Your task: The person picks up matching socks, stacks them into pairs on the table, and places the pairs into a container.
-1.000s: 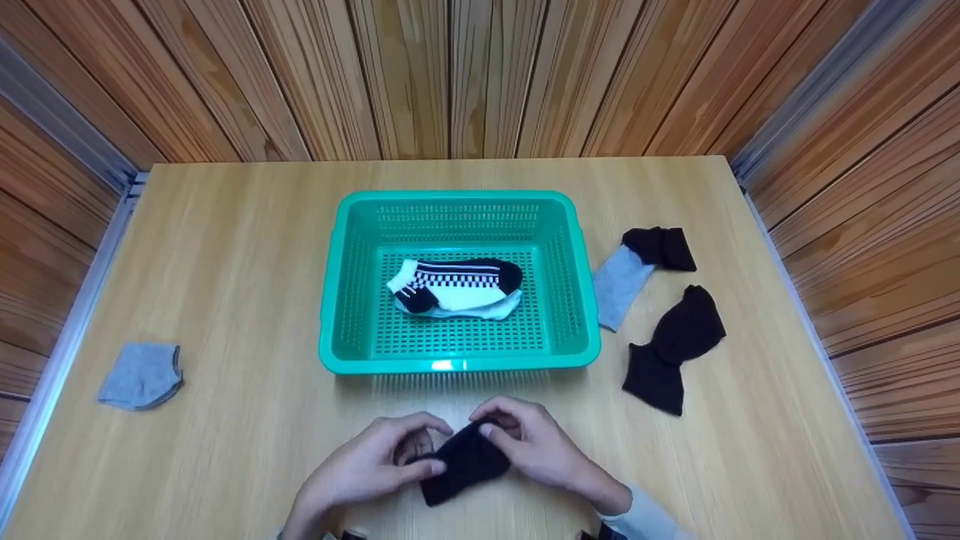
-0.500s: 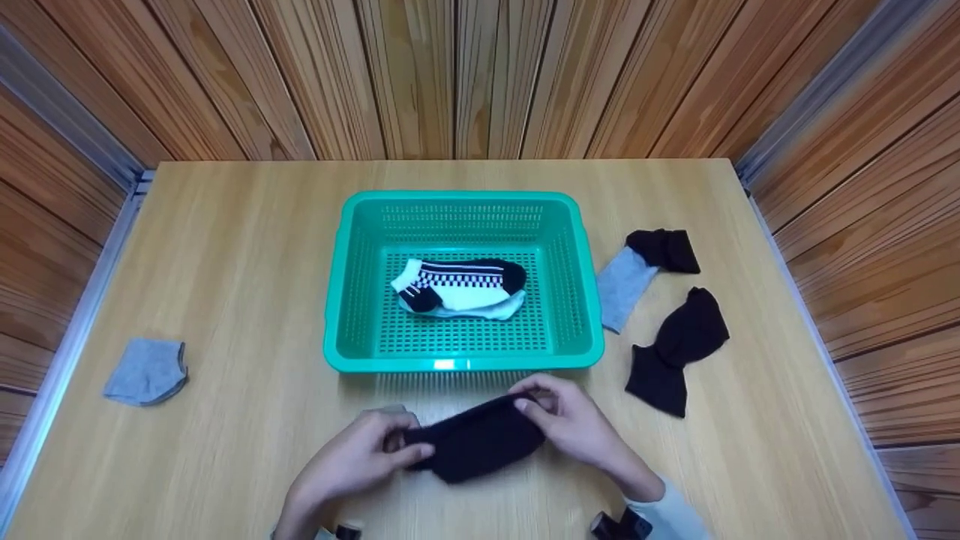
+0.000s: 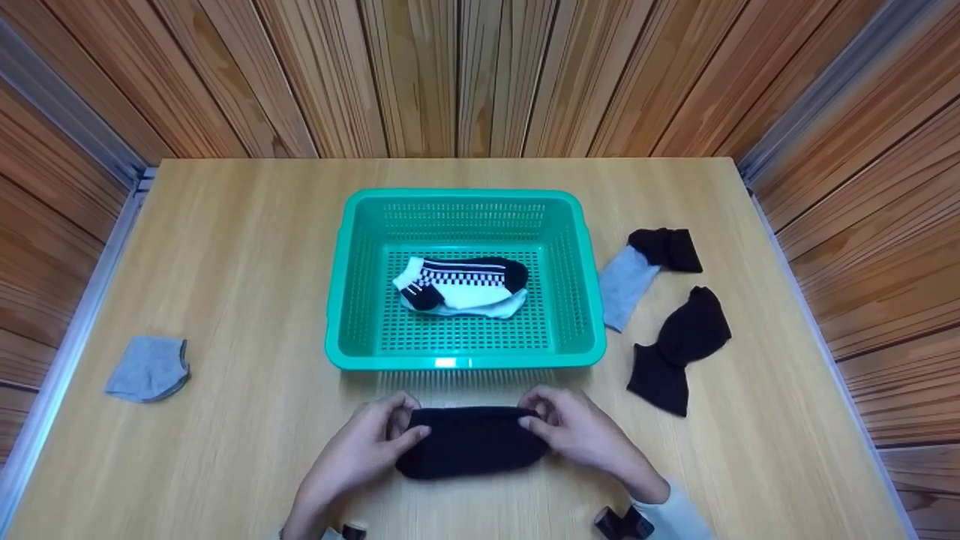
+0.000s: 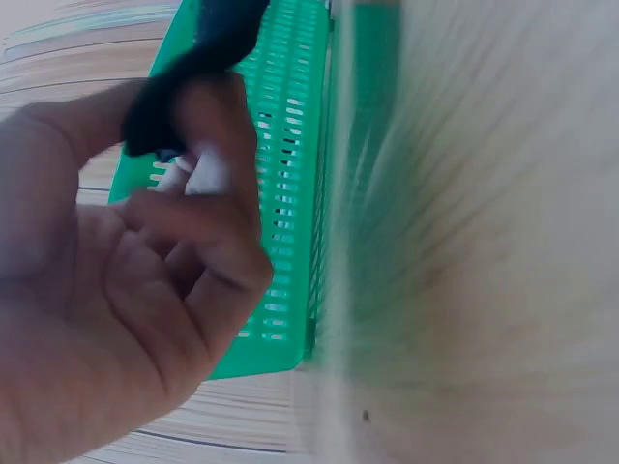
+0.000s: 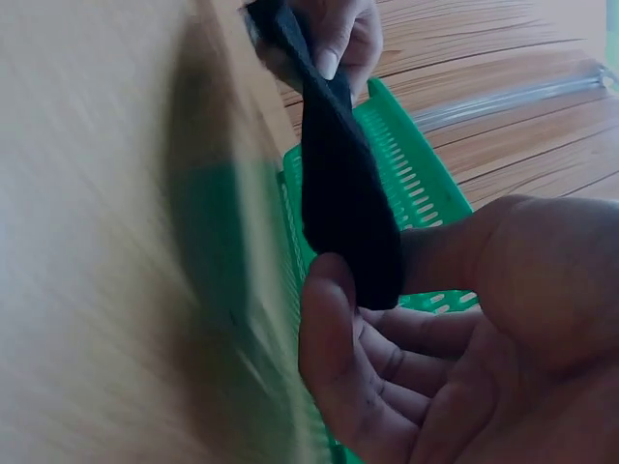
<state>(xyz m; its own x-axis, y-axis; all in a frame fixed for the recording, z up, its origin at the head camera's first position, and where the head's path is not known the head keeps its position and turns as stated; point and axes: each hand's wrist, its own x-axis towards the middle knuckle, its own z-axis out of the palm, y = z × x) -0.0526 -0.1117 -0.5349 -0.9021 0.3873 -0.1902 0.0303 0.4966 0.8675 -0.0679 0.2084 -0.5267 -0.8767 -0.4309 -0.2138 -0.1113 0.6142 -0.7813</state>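
Between both hands a black sock (image 3: 472, 444) is stretched out level, just in front of the green basket. My left hand (image 3: 367, 442) pinches its left end between thumb and fingers. The right hand (image 3: 574, 431) pinches the opposite end the same way. In the right wrist view the sock (image 5: 348, 184) hangs edge-on, with the thumb on one face and fingertips on the other. Only a dark corner of the sock (image 4: 193, 97) shows in the left wrist view, caught at the fingertips. The green basket (image 3: 465, 363) holds a black-and-white checked sock (image 3: 465, 281) lying over a pale one.
Right of the basket lie a grey sock (image 3: 626, 289) with a black folded piece (image 3: 667, 250) at its top, and a black sock bundle (image 3: 679, 352) nearer the front. A folded grey sock (image 3: 146, 369) lies far left on the table (image 3: 247, 262). Wood-plank walls (image 3: 420, 82) surround it.
The black sock, small and folded a second ago, is now spread wide and level. My right hand has moved right, away from the left one, with both still holding the sock.
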